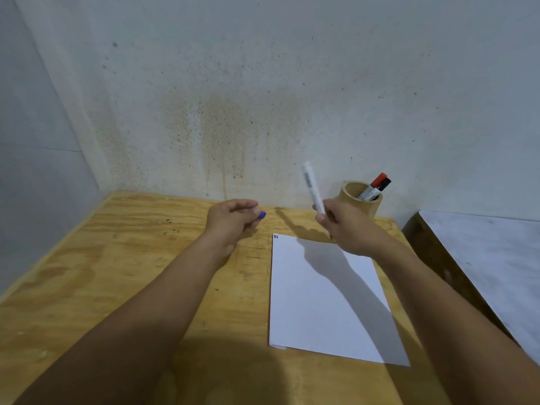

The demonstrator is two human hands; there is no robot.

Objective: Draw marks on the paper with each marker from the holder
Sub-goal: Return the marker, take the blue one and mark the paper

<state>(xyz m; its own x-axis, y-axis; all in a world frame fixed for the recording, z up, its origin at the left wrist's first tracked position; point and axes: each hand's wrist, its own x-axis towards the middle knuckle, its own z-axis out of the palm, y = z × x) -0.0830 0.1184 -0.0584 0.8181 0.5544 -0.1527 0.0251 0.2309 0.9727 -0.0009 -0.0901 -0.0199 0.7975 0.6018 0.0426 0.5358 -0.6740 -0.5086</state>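
Observation:
My right hand (pixel 343 226) grips a white marker (pixel 313 187) by its lower end, the barrel pointing up and left, above the far edge of the white paper (pixel 324 299). My left hand (pixel 233 220) is closed on a blue marker cap (pixel 262 215), held over the bare wood left of the sheet. The sheet lies on the plywood table (pixel 117 273), with two short dark marks (pixel 275 236) at its far left corner. A round wooden holder (pixel 350 200) stands at the back, with a red-capped marker (pixel 377 184) and a black-capped marker (pixel 383 187) in it.
A stained wall rises directly behind the table. A second, white-topped surface (pixel 491 258) stands to the right, separated by a dark gap. The shadow of my right arm falls across the paper.

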